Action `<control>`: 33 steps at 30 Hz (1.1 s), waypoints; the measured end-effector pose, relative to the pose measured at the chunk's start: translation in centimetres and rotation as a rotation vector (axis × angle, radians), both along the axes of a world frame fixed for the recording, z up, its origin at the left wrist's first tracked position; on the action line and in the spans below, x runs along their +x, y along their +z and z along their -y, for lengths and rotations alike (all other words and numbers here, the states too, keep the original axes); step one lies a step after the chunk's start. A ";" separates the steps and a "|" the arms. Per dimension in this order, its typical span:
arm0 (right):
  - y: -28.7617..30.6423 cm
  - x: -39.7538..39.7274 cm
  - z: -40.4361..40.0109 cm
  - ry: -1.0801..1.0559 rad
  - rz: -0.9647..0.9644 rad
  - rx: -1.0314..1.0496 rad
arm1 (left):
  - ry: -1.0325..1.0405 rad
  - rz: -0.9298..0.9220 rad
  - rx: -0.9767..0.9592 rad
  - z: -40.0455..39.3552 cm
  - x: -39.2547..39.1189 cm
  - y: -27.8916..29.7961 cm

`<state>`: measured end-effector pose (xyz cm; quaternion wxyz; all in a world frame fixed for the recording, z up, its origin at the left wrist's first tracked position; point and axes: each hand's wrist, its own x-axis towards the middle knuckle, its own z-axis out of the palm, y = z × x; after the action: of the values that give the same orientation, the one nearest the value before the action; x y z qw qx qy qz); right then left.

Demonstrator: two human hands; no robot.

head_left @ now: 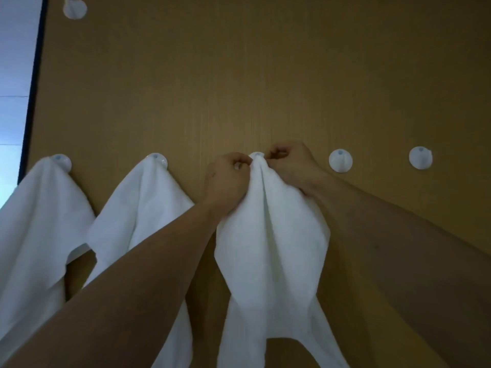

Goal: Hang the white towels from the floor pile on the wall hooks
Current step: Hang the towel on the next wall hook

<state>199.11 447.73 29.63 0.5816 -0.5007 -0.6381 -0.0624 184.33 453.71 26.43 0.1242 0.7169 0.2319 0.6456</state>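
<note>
A white towel (271,235) hangs down the wooden wall, its bunched top at the third hook (257,154) of the row. My left hand (228,179) pinches the towel's top from the left. My right hand (292,163) pinches it from the right, just beside the hook. Two more white towels hang to the left: one (39,221) on the first hook (62,160), another (143,208) on the second hook (159,158). The floor pile is out of view.
Two bare round white hooks (340,160) (420,158) sit on the wall to the right of my hands. Another white hook (75,7) is high at the upper left. The brown wooden panel (239,75) ends at a dark edge (33,88) on the left.
</note>
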 end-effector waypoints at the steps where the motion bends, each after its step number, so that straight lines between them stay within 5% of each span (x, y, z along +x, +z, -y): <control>1: -0.5 0.0 0.0 0.002 -0.012 0.012 | 0.000 -0.004 -0.012 0.1 0.0 -0.3; 10: -4.1 -0.8 0.7 0.015 -0.007 -0.051 | -0.067 -0.070 -0.078 1.5 0.1 -2.0; 21: -6.2 -2.0 1.5 -0.335 0.271 -0.182 | 0.255 -0.240 0.069 2.4 -0.7 -4.8; 33: -6.9 -0.9 4.0 -0.385 0.153 -0.141 | 0.310 -0.207 0.074 5.7 -1.7 -4.3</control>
<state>198.25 443.73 22.71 0.4723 -0.6465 -0.5759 -0.1654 182.62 447.99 22.15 -0.0278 0.7392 0.3274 0.5878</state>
